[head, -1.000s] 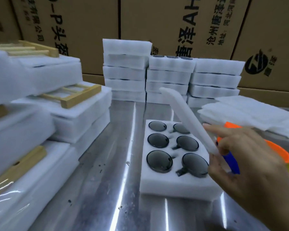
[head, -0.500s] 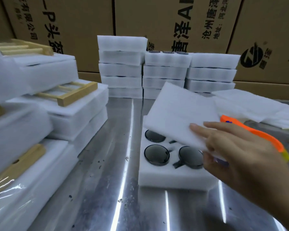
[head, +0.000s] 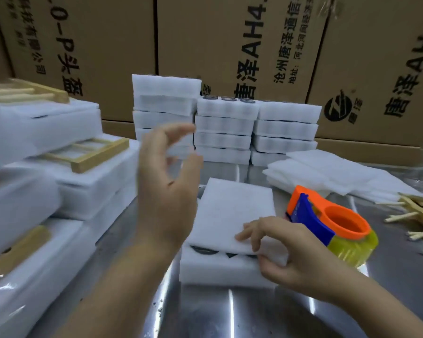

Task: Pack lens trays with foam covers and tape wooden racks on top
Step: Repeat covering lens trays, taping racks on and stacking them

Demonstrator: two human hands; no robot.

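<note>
Steel table (head: 205, 313) under cardboard boxes (head: 230, 45) is the workplace. At its middle the right hand (head: 291, 250) pinches the near right corner of the cover (head: 235, 211), fingertips (head: 242, 234) on top and thumb tucked beneath at the tray's edge. The left hand (head: 166, 186) hangs raised above the tray's left side, fingers loosely curled with nothing in them; it is blurred, so I judge it to be on the move. A second ago the cover stood on edge over six bare lenses, and half a second ago it was half lowered. Now it lies flat on the tray (head: 217, 269), only slightly short of the near edge, where dark slivers of lenses (head: 203, 250) still peep out. So the covering step looks nearly done: the sheet probably needs a small pull toward the person to square it before a rack goes on. Just right of the tray sits the tape dispenser (head: 327, 225), and beyond it, near the table's right edge, loose racks (head: 420, 208). Spare covers (head: 327, 174) lie behind the dispenser, stacked trays (head: 225, 128) stand at the back, and finished packs (head: 91, 196) topped with racks pile up on the left.
</note>
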